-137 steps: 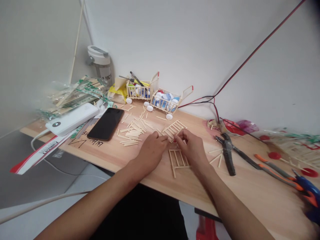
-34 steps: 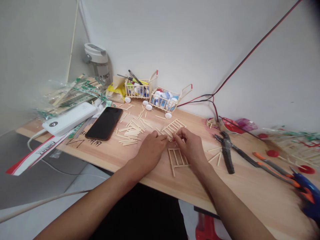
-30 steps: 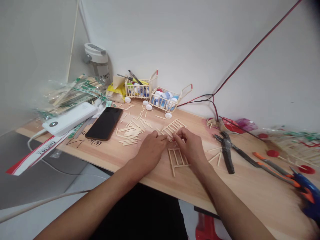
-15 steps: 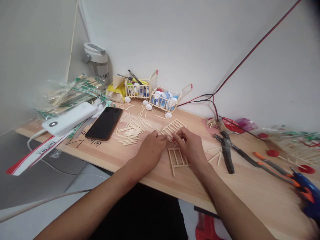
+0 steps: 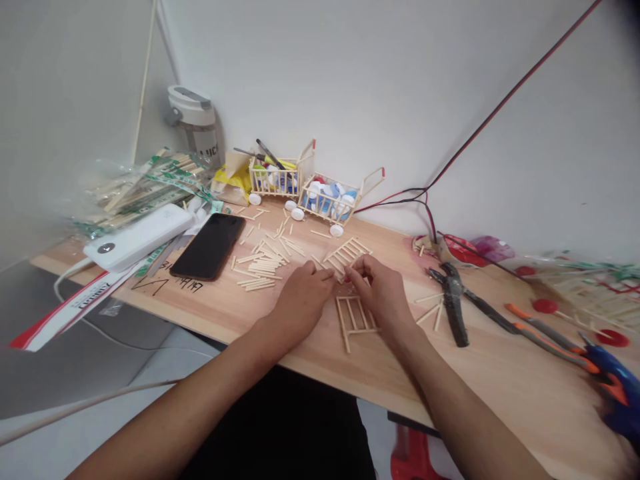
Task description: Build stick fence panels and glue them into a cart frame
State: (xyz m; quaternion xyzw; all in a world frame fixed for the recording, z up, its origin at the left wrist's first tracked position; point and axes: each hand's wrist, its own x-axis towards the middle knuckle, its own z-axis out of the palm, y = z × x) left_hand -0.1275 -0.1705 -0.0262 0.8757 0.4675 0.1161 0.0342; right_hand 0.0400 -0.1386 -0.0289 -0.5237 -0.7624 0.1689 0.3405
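Note:
My left hand [image 5: 300, 300] and my right hand [image 5: 377, 293] meet at the near end of a small ladder-like panel of glued wooden sticks [image 5: 347, 257], which lies on the wooden table [image 5: 480, 373]. My left fingertips touch its near corner. My right thumb and fingers pinch at that corner, and the fingers hide the exact contact. A second stick panel [image 5: 354, 321] lies just below my hands, untouched. To the left of my left hand is a heap of loose craft sticks [image 5: 255, 267].
Two stick carts holding bottle caps [image 5: 325, 199] stand at the back by the wall. A black phone [image 5: 209, 247], white power bank [image 5: 135, 235], and bagged sticks [image 5: 143, 187] lie left. Black pliers [image 5: 453, 307], orange-handled tools [image 5: 550, 345], and a blue glue gun [image 5: 617, 393] lie right.
My hands remain at the panel's near corner with only slight finger shifts. The view has tilted a little, so the table contents sit slightly higher and further left in the picture.

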